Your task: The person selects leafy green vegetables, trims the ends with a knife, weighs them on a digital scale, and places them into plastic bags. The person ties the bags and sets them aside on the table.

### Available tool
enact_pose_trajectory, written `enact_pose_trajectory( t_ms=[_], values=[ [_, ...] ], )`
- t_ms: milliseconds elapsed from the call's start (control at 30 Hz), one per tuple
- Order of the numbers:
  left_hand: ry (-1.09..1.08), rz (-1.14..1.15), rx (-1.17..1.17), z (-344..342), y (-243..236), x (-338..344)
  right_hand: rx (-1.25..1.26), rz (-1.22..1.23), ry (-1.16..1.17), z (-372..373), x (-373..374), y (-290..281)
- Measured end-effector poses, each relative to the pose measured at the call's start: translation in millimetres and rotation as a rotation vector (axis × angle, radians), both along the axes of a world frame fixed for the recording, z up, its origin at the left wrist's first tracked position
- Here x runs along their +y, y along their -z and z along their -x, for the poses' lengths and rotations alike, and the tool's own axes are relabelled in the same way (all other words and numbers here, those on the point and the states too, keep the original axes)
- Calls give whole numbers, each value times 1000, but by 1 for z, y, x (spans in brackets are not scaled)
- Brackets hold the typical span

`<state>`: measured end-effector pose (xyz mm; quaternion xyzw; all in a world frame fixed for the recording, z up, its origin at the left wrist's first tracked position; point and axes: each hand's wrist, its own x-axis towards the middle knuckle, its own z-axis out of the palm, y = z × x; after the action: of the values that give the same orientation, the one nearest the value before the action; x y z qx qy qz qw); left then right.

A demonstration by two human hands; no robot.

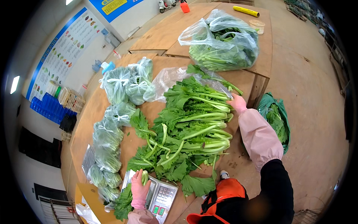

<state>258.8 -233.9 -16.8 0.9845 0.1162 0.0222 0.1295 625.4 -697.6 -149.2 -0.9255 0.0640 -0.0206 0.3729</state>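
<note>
My left hand (139, 189), in a pink glove, grips a small bunch of greens (123, 201) over the digital scale (165, 192) at the bottom. Beside it lies a large pile of long-stalked leafy greens (194, 119) across the middle of the table (143, 112). At the pile's upper right, my right hand (237, 102), also gloved in pink, has its fingers closed on the edge of a clear plastic bag (167, 78). Tied bags of greens (115, 86) stand in a row along the left side.
A big open bag of greens (223, 52) sits at the back, near a yellow roll (246, 11), basket (257, 27) and red bottle (185, 6). A green sack (276, 119) is right of the table, a cardboard box (89, 205) lower left. Blue crates (50, 108) stand by the wall.
</note>
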Motion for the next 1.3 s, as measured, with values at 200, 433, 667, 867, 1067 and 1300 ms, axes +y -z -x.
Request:
enact_pose_trajectory(
  t_ms=[200, 433, 667, 867, 1067, 1300],
  values=[
    [20, 25, -35, -4, -14, -11, -202, -253, 2, -15, 9, -39],
    [111, 37, -262, -31, -62, -63, -578, -694, -284, 13, 51, -188],
    [326, -286, -719, -88, -155, -149, -633, -946, -642, 114, 107, -271],
    [318, -263, -530, -110, -169, -158, -133, -1020, -928, 171, 146, -269],
    [99, -140, -632, -77, -139, -125, -308, -719, -918, 191, 160, -246],
    [39, -588, -684, -65, -138, -106, -244, -502, -1095, 192, 187, -249]
  ],
)
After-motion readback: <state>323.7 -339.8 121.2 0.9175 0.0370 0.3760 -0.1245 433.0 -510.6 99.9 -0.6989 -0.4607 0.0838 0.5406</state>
